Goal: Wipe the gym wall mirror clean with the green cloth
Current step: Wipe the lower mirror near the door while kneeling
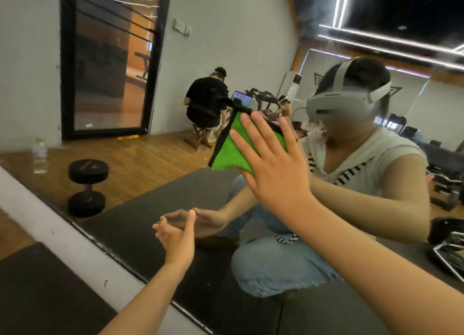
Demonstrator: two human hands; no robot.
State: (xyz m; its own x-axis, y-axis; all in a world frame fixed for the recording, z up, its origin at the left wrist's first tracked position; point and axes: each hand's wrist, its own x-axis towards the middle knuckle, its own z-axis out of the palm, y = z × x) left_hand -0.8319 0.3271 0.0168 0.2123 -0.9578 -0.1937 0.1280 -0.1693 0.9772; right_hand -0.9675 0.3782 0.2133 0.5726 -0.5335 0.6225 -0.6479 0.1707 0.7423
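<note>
The wall mirror [226, 46] fills most of the view and reflects the gym and me sitting before it. A green cloth with black trim [229, 154] lies flat against the glass at mid-height. My right hand [273, 164] presses on the cloth with straight, spread fingers, covering its right part. My left hand [178, 236] is lower on the glass, its fingertips touching the mirror, fingers fairly straight and holding nothing.
The mirror's lower edge and a white wall strip [62, 236] run diagonally at the lower left above a dark floor mat [37, 297]. In the reflection are a black dumbbell [88, 186], a water bottle [39, 156], a seated person [207, 103] and gym machines.
</note>
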